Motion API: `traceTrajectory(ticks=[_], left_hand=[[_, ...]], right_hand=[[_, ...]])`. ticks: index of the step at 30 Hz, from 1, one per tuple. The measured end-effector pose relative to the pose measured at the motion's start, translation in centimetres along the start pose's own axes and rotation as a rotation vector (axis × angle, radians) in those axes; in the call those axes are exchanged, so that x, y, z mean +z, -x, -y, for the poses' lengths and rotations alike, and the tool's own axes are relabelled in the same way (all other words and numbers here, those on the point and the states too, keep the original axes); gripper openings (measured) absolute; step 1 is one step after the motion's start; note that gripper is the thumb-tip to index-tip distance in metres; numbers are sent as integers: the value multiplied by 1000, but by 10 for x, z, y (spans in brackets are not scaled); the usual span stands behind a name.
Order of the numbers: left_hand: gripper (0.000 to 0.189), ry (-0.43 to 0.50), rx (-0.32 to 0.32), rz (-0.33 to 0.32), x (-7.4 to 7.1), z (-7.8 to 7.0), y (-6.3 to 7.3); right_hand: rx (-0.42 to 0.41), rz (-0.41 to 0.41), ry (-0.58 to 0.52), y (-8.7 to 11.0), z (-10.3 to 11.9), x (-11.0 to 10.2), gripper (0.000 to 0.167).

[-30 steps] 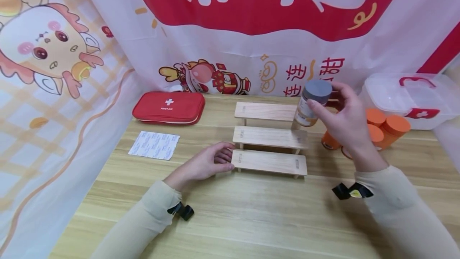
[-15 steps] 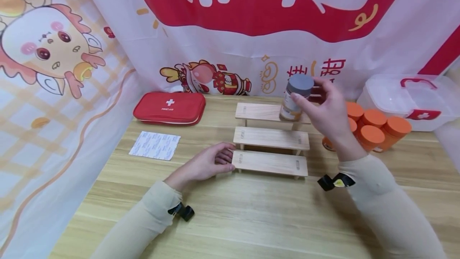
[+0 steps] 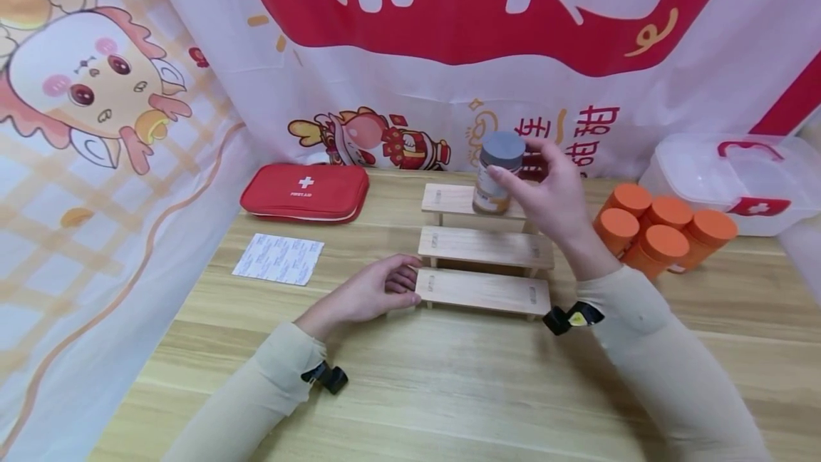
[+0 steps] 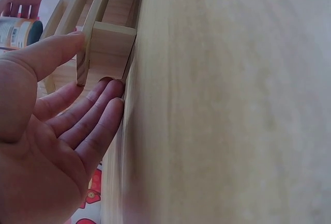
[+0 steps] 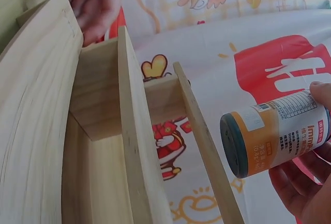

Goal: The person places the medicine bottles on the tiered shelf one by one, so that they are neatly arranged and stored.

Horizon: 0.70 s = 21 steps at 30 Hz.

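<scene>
My right hand grips a supplement bottle with a grey lid, thumb on one side and fingers on the other. The bottle is upright over the top step of a three-tier wooden stand. In the right wrist view a small gap shows between the bottle's dark base and the top board. At the stand's lower left end, my left hand pinches the lowest board, thumb on top and index finger at its underside. Its other fingers reach along the stand's side near the tabletop.
Several orange-capped bottles cluster to the right of the stand. Behind them is a clear plastic box with a red handle. A red first-aid pouch lies at the back left, a white printed packet before it. A printed cloth hangs behind.
My right hand has carried the grey-lidded bottle leftward, from beyond the stand's right end to over the middle of the top step. The left hand keeps its place on the lowest board.
</scene>
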<state>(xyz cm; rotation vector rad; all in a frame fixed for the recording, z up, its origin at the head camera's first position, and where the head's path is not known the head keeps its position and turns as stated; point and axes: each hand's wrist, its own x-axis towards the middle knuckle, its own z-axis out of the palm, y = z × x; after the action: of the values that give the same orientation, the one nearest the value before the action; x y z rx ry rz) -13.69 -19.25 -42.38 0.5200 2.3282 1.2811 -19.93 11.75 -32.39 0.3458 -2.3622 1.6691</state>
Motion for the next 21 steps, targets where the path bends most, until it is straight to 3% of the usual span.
traceTrajectory(ticks=[7,14,21], left_hand=[[59,-17,20,0,0,1,0],[58,-21,-1,-9,-1,0,-1],[58,-16,-4,-2,-1,0,-1]], right_hand=[[3,38,-13,-6,7,16,67],[-42,72,6,-10,8,32,62],[-32,73,5,-16,6,41,64]])
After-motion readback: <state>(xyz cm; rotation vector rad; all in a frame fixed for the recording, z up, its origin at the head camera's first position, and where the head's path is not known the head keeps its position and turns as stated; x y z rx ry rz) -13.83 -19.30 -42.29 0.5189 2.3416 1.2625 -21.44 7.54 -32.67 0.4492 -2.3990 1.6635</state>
